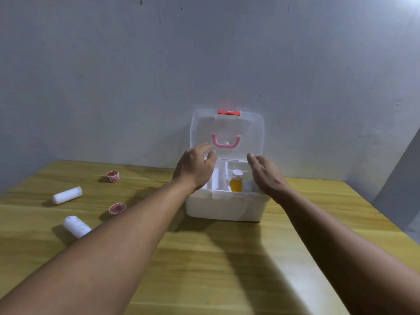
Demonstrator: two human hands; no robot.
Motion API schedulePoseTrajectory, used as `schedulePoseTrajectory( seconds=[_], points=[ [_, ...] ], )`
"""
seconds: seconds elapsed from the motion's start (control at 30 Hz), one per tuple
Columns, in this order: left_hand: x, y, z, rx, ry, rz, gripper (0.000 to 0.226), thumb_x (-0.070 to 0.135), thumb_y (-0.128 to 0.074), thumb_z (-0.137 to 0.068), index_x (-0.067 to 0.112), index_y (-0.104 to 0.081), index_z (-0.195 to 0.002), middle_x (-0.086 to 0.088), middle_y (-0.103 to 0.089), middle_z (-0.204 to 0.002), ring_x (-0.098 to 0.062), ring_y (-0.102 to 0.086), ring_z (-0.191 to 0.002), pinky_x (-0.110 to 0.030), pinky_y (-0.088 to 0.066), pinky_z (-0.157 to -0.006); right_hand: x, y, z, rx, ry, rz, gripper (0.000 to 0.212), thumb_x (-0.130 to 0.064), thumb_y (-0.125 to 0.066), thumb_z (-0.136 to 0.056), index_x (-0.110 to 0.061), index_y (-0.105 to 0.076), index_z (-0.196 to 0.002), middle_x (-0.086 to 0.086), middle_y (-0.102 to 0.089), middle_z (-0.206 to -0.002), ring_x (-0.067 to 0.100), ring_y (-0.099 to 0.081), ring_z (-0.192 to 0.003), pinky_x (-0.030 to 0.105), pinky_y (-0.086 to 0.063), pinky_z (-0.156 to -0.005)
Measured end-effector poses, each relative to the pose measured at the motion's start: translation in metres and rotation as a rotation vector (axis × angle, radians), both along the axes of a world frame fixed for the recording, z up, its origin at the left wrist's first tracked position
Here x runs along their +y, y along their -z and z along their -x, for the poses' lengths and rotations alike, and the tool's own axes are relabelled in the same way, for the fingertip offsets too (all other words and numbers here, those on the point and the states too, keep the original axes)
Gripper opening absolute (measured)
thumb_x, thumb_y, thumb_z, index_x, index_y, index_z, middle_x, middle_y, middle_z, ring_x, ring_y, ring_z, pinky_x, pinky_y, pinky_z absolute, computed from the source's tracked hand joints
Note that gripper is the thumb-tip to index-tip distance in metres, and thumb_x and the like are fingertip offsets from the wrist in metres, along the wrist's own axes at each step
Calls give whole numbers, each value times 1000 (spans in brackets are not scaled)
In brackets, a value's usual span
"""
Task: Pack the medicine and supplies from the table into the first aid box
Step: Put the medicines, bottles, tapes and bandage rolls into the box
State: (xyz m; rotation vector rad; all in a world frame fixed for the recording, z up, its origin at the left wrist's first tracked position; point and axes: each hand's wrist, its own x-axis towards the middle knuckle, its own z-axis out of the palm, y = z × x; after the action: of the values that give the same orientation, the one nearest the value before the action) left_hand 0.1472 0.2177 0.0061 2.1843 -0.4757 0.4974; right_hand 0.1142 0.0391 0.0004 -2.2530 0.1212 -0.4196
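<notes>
Wooden table (227, 258) bears open first aid box (227, 208) (hands (195, 169) over it)

White box (226, 209), pink handle (226, 142), red latch (228, 113), amber bottle (236, 184).

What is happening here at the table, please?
A person is packing a first aid box. Its lid stands open, and both the left hand and the right hand hover empty over it. A yellow bottle is already inside. Two white rolls and two small red cups still lie on the table.
</notes>
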Motion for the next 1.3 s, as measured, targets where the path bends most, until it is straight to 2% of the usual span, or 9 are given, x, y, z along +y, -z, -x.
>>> schedulePoseTrajectory(
  seconds=[0.17, 0.3, 0.7, 0.8, 0.9, 1.03, 1.1, 1.17, 1.3],
  points=[
    [42, 1, 3, 8, -128, 60, 27, 24, -46, -94, 10, -69, -89, -13, -71, -106, -33, -62, -103, -32, -46, -82, 0, -4, 3, -46, 36, -81, 59, -44, -33, -101, 8, -57, -116, 25, -62, -113, 38, -57, -104, 52, -45, -96],
    [98, 3, 10, 114, -219, -43, 24, 19, -58, -87, 11, -74, -102, -8, -73, -111, -26, -64, -106, -28, -46, -92, -1, 7, 8, -60, 129, -173, 49, -51, -33, -98, -10, -58, -106, 15, -58, -103, 34, -55, -100, 55, -45, -95],
    [225, 22, 52, 532, -350, -421, 9, 26, -71, -78, 24, -75, -86, -2, -70, -106, -20, -62, -101, -27, -49, -82, 2, 12, 12, -34, 149, -72, 63, -54, -30, -98, 1, -60, -97, 19, -55, -96, 32, -50, -91, 41, -38, -79],
    [234, 25, 60, 632, -292, -519, 24, 25, -61, -81, 31, -72, -102, 0, -47, -127, -19, -45, -127, -33, -46, -98, 2, 12, 13, -29, 153, -47, 69, -53, -30, -99, 9, -61, -100, 23, -57, -96, 31, -49, -89, 41, -37, -77],
    [238, 24, 68, 704, -225, -591, 48, 21, -48, -80, 31, -62, -124, 3, -38, -137, -21, -40, -131, -31, -40, -102, 2, 14, 12, -33, 158, -62, 72, -55, -31, -98, 10, -61, -104, 30, -61, -106, 33, -51, -91, 45, -42, -85],
    [231, 28, 73, 607, -222, -605, 40, 7, -58, -81, 26, -65, -116, -9, -48, -133, -23, -42, -131, -28, -43, -89, 2, 15, 11, -46, 154, -74, 77, -59, -28, -96, 11, -60, -106, 32, -61, -111, 42, -55, -100, 50, -43, -89],
    [225, 31, 72, 509, -234, -568, 20, 17, -70, -77, 26, -69, -95, -6, -59, -107, -21, -52, -107, -28, -45, -77, 1, 15, 11, -42, 155, -84, 77, -60, -26, -96, 8, -61, -105, 29, -61, -112, 38, -54, -98, 49, -42, -90],
    [219, 34, 68, 454, -238, -536, 17, 22, -74, -75, 28, -69, -90, -3, -63, -106, -18, -51, -98, -31, -47, -84, 0, 16, 10, -40, 154, -100, 77, -63, -24, -94, 4, -61, -108, 28, -60, -116, 38, -53, -104, 49, -41, -92],
    [204, 35, 62, 430, -165, -486, 60, 8, -65, -77, 30, -53, -132, 5, -44, -143, -17, -45, -130, -27, -39, -100, -2, 18, 8, -34, 150, -99, 78, -67, -23, -92, -2, -61, -107, 25, -59, -115, 39, -53, -107, 51, -42, -93]
  ],
)
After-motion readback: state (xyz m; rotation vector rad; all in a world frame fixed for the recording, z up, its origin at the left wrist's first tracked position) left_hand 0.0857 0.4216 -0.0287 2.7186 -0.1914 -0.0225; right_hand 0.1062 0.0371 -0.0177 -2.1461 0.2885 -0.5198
